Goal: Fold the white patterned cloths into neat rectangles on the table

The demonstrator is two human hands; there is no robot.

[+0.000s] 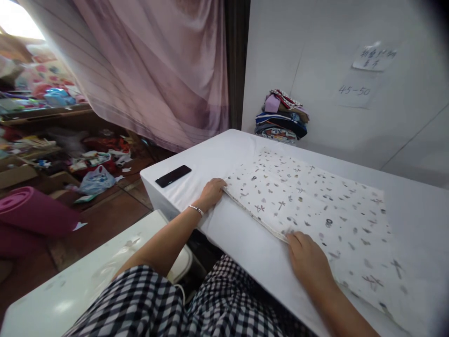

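A white cloth (312, 201) printed with small grey and brown palm trees and other motifs lies spread on the white-covered table (206, 159). Its near edge looks folded, with layers showing. My left hand (212, 192), a bracelet at the wrist, pinches the cloth at its left corner. Farther right along the same edge, my right hand (304, 255) is closed on the fabric, thumb and fingers together. The cloth lies mostly flat, with faint creases, and runs on past my right forearm.
A black phone (173, 176) lies at the table's left end. Folded clothes (282, 117) are stacked at the back against the white wall (315, 56). A pink curtain (168, 61) hangs behind. To the left are a pale bench (80, 276), a rolled pink mat (38, 210) and clutter.
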